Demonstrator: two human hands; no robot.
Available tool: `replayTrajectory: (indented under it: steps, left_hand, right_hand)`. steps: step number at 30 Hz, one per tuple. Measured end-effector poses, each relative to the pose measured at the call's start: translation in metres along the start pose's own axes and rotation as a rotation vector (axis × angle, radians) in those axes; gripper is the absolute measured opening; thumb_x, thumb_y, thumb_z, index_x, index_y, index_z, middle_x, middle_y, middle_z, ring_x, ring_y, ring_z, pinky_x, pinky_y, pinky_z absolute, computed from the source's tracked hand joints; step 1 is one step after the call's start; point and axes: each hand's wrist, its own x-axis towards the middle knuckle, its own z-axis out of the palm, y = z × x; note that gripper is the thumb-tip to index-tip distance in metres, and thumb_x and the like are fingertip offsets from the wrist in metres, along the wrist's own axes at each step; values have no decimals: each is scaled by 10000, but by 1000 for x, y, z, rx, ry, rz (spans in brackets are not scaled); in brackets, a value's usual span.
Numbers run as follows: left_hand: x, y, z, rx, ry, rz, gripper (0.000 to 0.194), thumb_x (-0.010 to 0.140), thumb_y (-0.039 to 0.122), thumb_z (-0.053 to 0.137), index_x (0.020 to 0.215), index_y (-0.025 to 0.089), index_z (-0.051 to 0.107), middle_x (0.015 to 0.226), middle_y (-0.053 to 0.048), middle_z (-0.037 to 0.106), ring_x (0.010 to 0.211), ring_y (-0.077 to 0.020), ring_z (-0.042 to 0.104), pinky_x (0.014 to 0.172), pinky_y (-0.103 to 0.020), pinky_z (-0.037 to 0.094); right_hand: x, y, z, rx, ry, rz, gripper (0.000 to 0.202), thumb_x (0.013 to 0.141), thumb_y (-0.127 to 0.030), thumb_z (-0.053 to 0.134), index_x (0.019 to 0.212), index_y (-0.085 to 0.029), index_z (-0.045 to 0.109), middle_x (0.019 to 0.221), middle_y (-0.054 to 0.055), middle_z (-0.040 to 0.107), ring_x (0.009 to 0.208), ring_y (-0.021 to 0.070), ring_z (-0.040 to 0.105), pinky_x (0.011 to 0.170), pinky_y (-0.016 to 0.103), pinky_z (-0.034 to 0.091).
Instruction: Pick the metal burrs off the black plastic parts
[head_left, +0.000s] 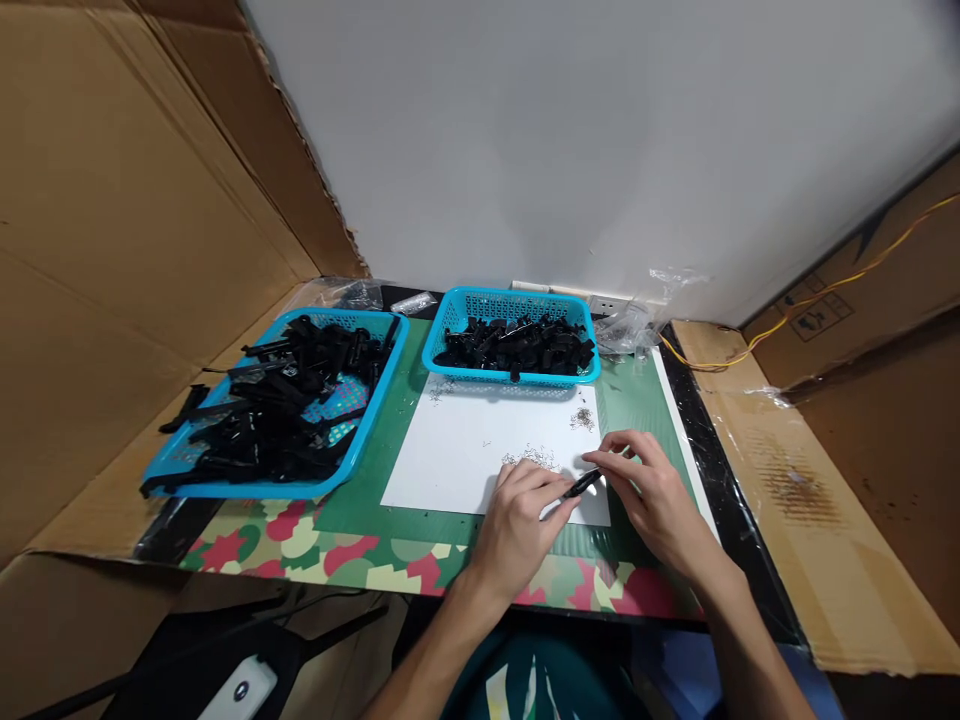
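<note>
Slim, glossy black piece above smooth white sheet; fine wiry bits scattered beyond. Left hand pinches it; right hand half-curled at its right end, grip unclear.

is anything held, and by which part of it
A slim black piece: the left grip pinches its left end; the right grip is at its other end, hold unclear.

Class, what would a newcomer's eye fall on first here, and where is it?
Probably the large blue basket on the left, heaped with black parts, and the smaller blue basket at the back. Next might come the left hand at the front, holding a small black piece over the white sheet, with the right hand at the piece's other end.
</note>
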Motion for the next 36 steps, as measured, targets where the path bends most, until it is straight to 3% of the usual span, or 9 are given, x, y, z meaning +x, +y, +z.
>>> replayTrajectory:
  steps: [3,7,11,20,32,36]
  left_hand:
    - [-1,1,1,27,-6,34,189,922,163,777,1103,218,768,986,-21,778,929,-214,666,833,-398,452]
    - [-1,0,2,60,-9,71,126,932,157,757,1050,199,768,938,-27,762,899,-212,644,788,-388,433]
    - [-2,1,3,72,-6,91,77,946,137,721,992,184,761,920,-36,750,897,-210,630,776,-384,425]
    - [-1,3,3,76,-13,110,76,930,88,709,913,161,728,880,-30,730,869,-208,595,768,-370,423]
    - [-3,6,4,145,-28,104,96,970,99,645,957,155,722,861,-34,721,850,-214,607,750,-374,427]
    - [-2,7,5,129,-18,118,94,984,122,642,967,162,725,846,-35,725,847,-213,613,754,-376,437]
  right_hand:
    - [0,-4,6,65,151,31,208,1031,-201,602,1081,-256,795,1039,72,734,910,222,722,798,349,588]
    - [-2,-12,18,239,270,232,95,926,-292,775,982,-219,794,904,48,819,771,218,789,725,314,627]
    - [-1,-17,28,335,235,321,148,890,-336,803,958,-205,796,818,46,830,703,225,801,670,301,638]
    - [1,-21,24,224,146,239,121,930,-314,750,872,-211,774,789,53,821,667,228,789,628,299,610]
    - [-3,-25,25,121,102,139,165,968,-240,676,827,-214,758,789,41,802,662,204,754,610,279,549]
    - [-4,-22,24,182,119,224,165,967,-294,696,842,-210,765,803,49,808,685,211,765,638,287,577]
